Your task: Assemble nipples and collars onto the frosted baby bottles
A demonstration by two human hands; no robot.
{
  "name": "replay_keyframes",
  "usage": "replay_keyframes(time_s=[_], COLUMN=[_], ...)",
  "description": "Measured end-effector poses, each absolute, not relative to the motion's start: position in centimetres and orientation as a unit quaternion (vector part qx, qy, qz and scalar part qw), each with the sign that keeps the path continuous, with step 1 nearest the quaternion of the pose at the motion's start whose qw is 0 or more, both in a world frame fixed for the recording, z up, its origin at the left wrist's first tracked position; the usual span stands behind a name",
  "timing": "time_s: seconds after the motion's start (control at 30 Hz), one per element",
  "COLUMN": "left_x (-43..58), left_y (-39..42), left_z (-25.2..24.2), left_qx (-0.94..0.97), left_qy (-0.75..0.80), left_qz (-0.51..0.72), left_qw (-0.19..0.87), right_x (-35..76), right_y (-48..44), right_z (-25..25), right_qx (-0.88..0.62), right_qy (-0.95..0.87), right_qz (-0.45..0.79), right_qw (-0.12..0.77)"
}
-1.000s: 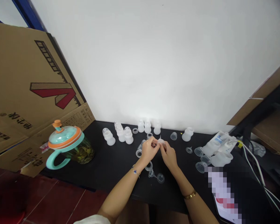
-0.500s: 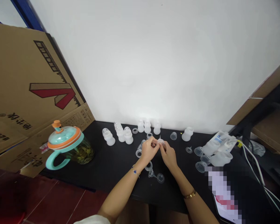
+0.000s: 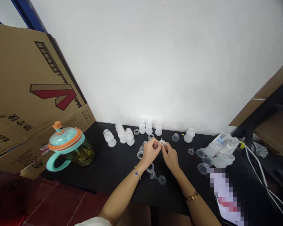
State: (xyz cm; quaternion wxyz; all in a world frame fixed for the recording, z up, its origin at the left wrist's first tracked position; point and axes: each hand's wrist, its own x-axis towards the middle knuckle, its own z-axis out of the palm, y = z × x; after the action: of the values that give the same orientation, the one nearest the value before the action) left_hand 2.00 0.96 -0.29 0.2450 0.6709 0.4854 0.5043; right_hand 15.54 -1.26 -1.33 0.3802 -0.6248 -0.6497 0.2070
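My left hand [image 3: 151, 151] and my right hand [image 3: 171, 158] meet over the middle of the black table. Between their fingertips they pinch a whitish bottle collar [image 3: 162, 142] with a thin pointed nipple tip standing up from it; the fingers hide part of it. Near my left wrist lie a loose collar ring [image 3: 150, 168] and more rings [image 3: 140, 154]. Closer to me, a clear nipple [image 3: 153, 175] rests beside another clear nipple [image 3: 162, 180]. A further nipple [image 3: 191, 151] and a clear cap [image 3: 175, 137] lie to the right of my hands.
Several white baby bottles [image 3: 130, 139] stand along the back left, others [image 3: 149, 128] by the wall, and one bottle [image 3: 190, 135] to the right. A teal-lidded jug [image 3: 70, 146] stands left, before a cardboard box [image 3: 19, 78]. Bottles, white cables [image 3: 256, 160] and a phone [image 3: 226, 204] lie right.
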Motion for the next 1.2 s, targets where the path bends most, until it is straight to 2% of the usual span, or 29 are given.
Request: replay_keyframes(time_s=[1.2], left_x=[1.99], left_y=[0.83], left_z=[-0.19], left_qx=[0.670], left_qy=[0.479], left_qz=[0.511], left_qw=[0.247], right_x=[15.52], right_y=[-1.29], right_z=[-1.48], right_qx=[-0.622], right_qy=[-0.653], right_qz=[0.201], right_qw=[0.383])
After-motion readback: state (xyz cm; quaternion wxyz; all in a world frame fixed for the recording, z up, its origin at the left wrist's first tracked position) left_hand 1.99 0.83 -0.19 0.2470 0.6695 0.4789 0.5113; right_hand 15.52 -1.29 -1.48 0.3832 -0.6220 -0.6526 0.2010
